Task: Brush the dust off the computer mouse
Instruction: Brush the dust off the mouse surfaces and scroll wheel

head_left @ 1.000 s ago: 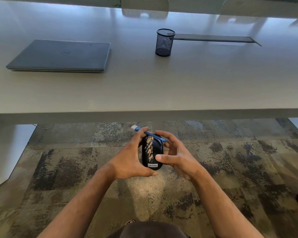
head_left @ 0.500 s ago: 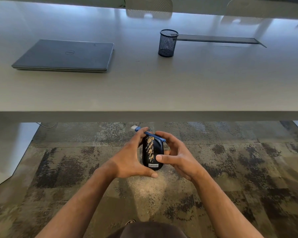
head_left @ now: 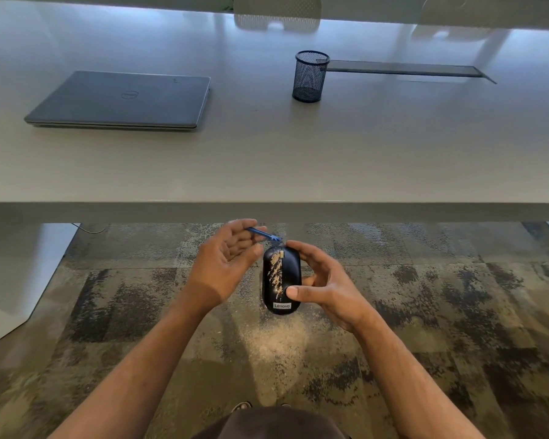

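Note:
A black Lenovo computer mouse (head_left: 284, 280) streaked with tan dust is held up over the carpet, below the desk's front edge. My right hand (head_left: 325, 285) grips it, thumb on its lower top face and fingers curled round its right side and front. My left hand (head_left: 224, 259) is just left of the mouse, palm turned up, and pinches a thin blue brush (head_left: 264, 235) whose tip reaches the mouse's front end. The brush's far end is hidden by the fingers.
A grey desk (head_left: 267, 160) spans the view above the hands. On it lie a shut Dell laptop (head_left: 124, 99) at the left and a black mesh pen cup (head_left: 309, 76) further right beside a dark cable slot (head_left: 403, 69). Tan dust (head_left: 281, 340) lies on the patterned carpet below.
My left hand let go of the mouse's left side, turned palm-up and drew away to the left with the brush. The mouse now rests in my right hand alone.

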Available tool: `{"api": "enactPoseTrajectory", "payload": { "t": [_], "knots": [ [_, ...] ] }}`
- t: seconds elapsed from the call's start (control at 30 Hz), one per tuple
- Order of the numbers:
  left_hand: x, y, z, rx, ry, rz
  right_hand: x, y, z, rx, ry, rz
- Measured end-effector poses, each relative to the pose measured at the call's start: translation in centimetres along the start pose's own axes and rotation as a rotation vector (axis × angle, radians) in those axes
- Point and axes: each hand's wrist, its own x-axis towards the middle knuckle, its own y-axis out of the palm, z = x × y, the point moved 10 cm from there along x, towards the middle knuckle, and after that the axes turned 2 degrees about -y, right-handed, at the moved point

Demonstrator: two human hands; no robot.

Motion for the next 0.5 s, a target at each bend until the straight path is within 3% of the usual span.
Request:
{"api": "enactPoseTrajectory", "payload": {
  "t": [0.3,0.5],
  "knots": [
    [0.3,-0.8,0.5,-0.138,-0.094,-0.172,-0.1,-0.4,-0.3,-0.043,0.010,0.007],
    [0.0,-2.0,-0.7,0.103,-0.039,-0.244,0.3,-0.8,-0.6,-0.036,0.010,-0.008]
  ]
}}
